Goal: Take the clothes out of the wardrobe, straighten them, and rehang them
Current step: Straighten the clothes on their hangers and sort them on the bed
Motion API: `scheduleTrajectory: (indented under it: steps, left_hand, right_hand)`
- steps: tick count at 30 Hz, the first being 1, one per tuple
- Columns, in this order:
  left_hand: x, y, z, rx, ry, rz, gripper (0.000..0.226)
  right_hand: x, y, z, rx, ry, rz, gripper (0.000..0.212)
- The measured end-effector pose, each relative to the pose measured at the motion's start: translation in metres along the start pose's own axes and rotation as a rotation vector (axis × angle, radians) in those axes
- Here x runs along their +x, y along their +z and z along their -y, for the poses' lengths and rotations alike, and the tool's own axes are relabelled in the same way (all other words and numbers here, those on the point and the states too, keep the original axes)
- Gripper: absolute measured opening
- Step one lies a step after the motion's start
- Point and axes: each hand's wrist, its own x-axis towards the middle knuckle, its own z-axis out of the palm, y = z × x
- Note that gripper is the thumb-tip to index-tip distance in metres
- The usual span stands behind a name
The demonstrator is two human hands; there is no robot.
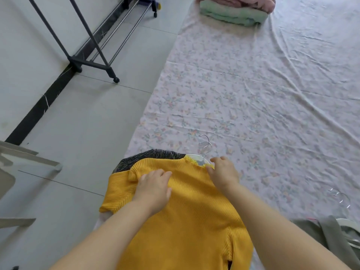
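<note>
Pinched between the thumb and fingers of the right hand (224,173) we find the neckline of the yellow sweater (187,221), right where a white hanger (201,159) shows inside the collar. The left hand (153,189) lies flat on the sweater's left shoulder, fingers straight and pressing the ribbed knit, clasping nothing. We see the sweater spread out at the near left edge of the bed (253,94), collar pointing away from us, one short sleeve drooping past that edge over the floor (87,123). At the near end of the bed, to the right of the right forearm, a grey garment (329,236) lies crumpled, with something white tucked in it that we cannot make out. Just beyond it a clear hanger (340,197) rests on the flowered sheet, apart from the garment. Under the sweater's far side a dark speckled garment (150,155) peeks out — its knit touching the yellow shoulder — and two wire hooks (206,145) stick out past the collar over the sheet. Left of the bed, near us, a pale piece of furniture (21,162) stands on the tiled floor. Farther off along the wall we see a dark clothes rack (91,63) on castors, well apart from the bed. At the far end of the bed — near its left edge — a folded green blanket (231,15) lies touching a pink one (243,0).
</note>
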Motion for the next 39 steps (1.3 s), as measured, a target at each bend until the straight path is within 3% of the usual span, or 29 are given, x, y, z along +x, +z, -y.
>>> scheduleTrajectory:
  steps: [7,10,18,23,30,39]
  left_hand:
    - [0.026,0.024,0.012,-0.053,0.053,-0.035,0.052]
    - [0.029,0.024,0.012,-0.067,0.073,-0.061,0.051]
    - [0.037,0.016,0.008,-0.103,0.052,-0.169,0.055]
    - [0.031,0.017,0.011,-0.071,-0.012,-0.130,0.052]
    - [0.008,0.000,0.009,-0.135,0.069,-0.252,0.043]
    - [-0.057,-0.089,-0.029,-0.287,0.313,-0.439,0.031]
  right_hand:
    - [0.030,0.030,0.010,0.072,0.078,-0.059,0.031]
    - [0.034,0.034,0.011,0.238,0.120,-0.077,0.021]
    - [0.003,0.030,0.020,0.697,0.085,-0.233,0.021]
    - [-0.032,0.038,0.012,0.480,-0.100,-0.307,0.048]
    - [-0.067,0.024,0.014,0.376,-0.184,-0.466,0.047]
    - [-0.178,-0.064,0.035,0.409,-0.186,-0.675,0.045]
